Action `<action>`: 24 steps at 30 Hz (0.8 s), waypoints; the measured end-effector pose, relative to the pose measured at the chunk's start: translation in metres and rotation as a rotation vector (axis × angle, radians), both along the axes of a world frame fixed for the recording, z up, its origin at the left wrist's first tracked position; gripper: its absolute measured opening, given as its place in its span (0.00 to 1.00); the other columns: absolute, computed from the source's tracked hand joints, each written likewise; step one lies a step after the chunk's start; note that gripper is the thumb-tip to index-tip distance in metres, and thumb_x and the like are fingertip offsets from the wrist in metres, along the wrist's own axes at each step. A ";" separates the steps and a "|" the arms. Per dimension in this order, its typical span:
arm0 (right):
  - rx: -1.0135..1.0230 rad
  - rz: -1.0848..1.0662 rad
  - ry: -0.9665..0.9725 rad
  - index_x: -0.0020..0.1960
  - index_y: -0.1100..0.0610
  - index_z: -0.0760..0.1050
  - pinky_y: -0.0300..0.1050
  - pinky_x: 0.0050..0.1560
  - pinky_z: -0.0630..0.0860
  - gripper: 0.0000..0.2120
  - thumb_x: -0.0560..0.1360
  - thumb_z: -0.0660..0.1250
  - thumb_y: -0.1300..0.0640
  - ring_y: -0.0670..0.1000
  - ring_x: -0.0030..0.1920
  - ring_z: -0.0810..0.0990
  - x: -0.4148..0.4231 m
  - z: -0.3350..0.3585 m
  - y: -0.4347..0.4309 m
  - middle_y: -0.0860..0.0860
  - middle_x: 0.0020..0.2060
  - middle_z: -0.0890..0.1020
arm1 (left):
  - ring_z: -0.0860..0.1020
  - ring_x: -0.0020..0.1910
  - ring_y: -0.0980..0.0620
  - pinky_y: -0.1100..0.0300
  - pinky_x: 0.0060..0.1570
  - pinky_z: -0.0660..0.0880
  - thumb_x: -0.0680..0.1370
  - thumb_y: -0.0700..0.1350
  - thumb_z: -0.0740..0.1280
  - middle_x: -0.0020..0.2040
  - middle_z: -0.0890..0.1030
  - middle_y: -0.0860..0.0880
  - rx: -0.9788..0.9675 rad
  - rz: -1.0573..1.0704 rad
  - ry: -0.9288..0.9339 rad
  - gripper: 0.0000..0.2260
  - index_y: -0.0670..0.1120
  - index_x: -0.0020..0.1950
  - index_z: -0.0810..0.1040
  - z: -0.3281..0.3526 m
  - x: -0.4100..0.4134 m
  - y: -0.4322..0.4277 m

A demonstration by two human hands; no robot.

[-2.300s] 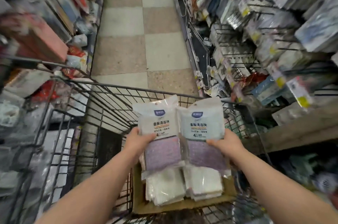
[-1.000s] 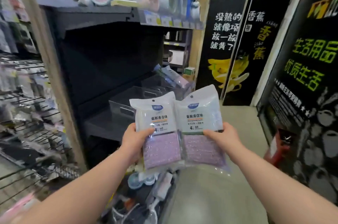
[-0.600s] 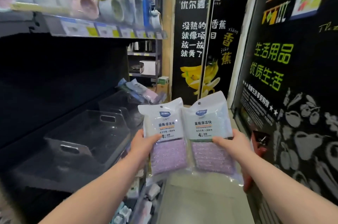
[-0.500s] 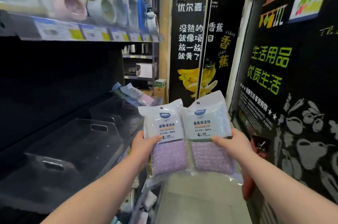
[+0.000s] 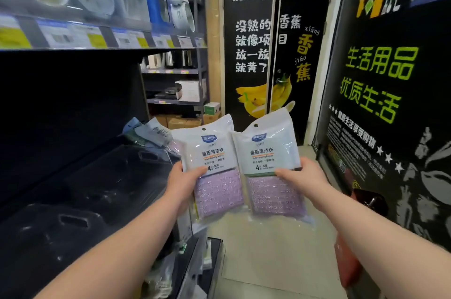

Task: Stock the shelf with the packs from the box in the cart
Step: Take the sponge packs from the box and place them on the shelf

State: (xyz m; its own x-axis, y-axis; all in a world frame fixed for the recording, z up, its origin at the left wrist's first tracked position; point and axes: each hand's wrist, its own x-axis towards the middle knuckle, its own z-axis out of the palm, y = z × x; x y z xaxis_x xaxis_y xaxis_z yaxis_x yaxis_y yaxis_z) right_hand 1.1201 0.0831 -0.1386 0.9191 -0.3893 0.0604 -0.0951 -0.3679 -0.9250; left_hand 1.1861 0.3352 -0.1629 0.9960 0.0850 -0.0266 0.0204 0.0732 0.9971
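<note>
I hold two packs of purple cleaning pads side by side in front of me, each with a white label top. My left hand [image 5: 183, 181] grips the left pack [image 5: 214, 176] by its left edge. My right hand [image 5: 301, 176] grips the right pack [image 5: 271, 171] by its right edge. Both packs hang upright in the air, just right of the dark shelf [image 5: 73, 152]. Clear plastic bins [image 5: 117, 176] sit on that shelf, and a few similar packs [image 5: 151, 135] lean at its far end. The cart and box are out of view.
An upper shelf [image 5: 97, 37] with price tags carries boxed clocks. Kettles and appliances stand on racks [image 5: 175, 83] further back. A black banana poster [image 5: 263, 54] and a black wall panel [image 5: 378, 103] close the right side. Pale floor [image 5: 268, 250] runs between them.
I turned from the cart, where I lifted both packs out of the box, to the dark shelf. Since half a second ago the packs have spread slightly apart and moved closer to the shelf's far end.
</note>
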 end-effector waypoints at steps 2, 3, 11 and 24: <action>0.010 0.045 -0.003 0.55 0.55 0.76 0.47 0.50 0.76 0.16 0.69 0.74 0.57 0.53 0.49 0.80 0.032 0.000 -0.012 0.50 0.46 0.81 | 0.81 0.49 0.48 0.56 0.43 0.77 0.74 0.37 0.70 0.55 0.82 0.44 -0.009 0.037 0.001 0.17 0.42 0.62 0.75 0.000 0.023 -0.010; 0.016 0.073 -0.002 0.53 0.53 0.74 0.48 0.51 0.76 0.14 0.70 0.74 0.57 0.53 0.49 0.79 0.047 0.001 -0.018 0.48 0.44 0.80 | 0.81 0.49 0.48 0.57 0.42 0.77 0.74 0.37 0.70 0.55 0.82 0.44 -0.016 0.062 -0.003 0.17 0.42 0.62 0.75 0.001 0.034 -0.015; -0.049 0.249 -0.018 0.55 0.52 0.73 0.45 0.47 0.73 0.16 0.70 0.74 0.56 0.50 0.47 0.77 0.171 0.022 -0.082 0.48 0.46 0.78 | 0.79 0.57 0.42 0.49 0.58 0.75 0.74 0.36 0.70 0.59 0.80 0.42 -0.007 0.270 -0.032 0.18 0.41 0.64 0.74 0.015 0.120 -0.070; -0.050 0.507 0.035 0.57 0.52 0.76 0.51 0.53 0.78 0.19 0.68 0.75 0.53 0.52 0.52 0.80 0.327 0.001 -0.088 0.48 0.50 0.81 | 0.79 0.53 0.45 0.53 0.50 0.76 0.73 0.38 0.72 0.56 0.80 0.45 0.077 0.559 -0.038 0.20 0.40 0.64 0.74 0.014 0.219 -0.067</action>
State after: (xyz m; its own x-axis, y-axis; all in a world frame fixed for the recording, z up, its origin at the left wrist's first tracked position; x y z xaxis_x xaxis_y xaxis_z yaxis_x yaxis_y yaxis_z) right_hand 1.4475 -0.0052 -0.1380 0.9936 0.1084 0.0330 0.0758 -0.4200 -0.9043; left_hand 1.4054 0.2685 -0.1490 0.7988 0.6005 0.0353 -0.0366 -0.0101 0.9993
